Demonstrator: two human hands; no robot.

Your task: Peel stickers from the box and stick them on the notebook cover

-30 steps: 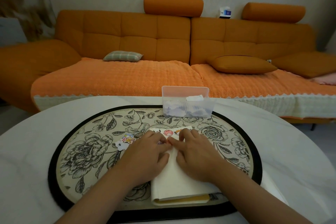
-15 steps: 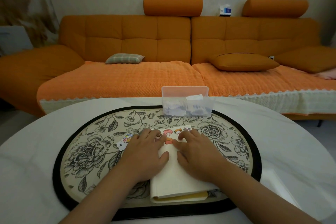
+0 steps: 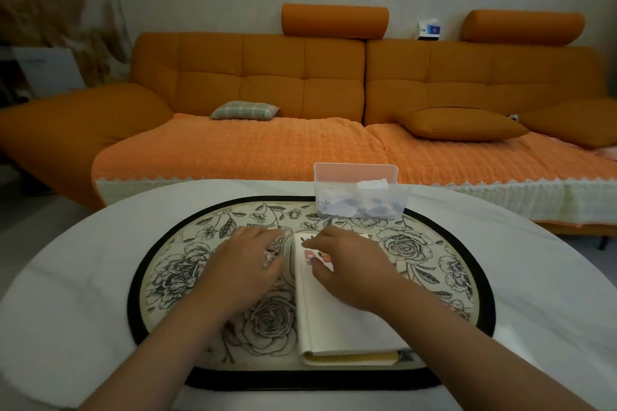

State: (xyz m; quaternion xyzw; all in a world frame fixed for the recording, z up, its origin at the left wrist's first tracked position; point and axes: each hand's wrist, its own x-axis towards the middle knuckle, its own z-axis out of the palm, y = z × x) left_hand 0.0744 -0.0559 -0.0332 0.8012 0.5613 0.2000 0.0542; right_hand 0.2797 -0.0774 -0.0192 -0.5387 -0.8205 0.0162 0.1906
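A cream notebook point(image 3: 337, 327) lies shut on the floral mat, its spine toward my left hand. Cartoon stickers point(image 3: 317, 256) sit on the far part of its cover. My right hand point(image 3: 350, 265) rests on that cover with straight fingers, fingertips beside the stickers and partly hiding them. My left hand point(image 3: 245, 265) lies flat on the mat just left of the notebook, and its fingers cover the spot where a loose sticker lay. The clear plastic sticker box point(image 3: 360, 200) stands open beyond both hands at the mat's far edge, with white sticker sheets inside.
The oval floral mat point(image 3: 187, 264) with a black rim covers the middle of the white round table point(image 3: 73, 277). A thin white sheet point(image 3: 510, 334) lies on the table to the right. An orange sofa point(image 3: 300, 130) with cushions stands behind the table.
My left hand has slid left off the notebook cover onto the mat, over the loose sticker. My right hand stays on the cover, and more of the stickers there shows.
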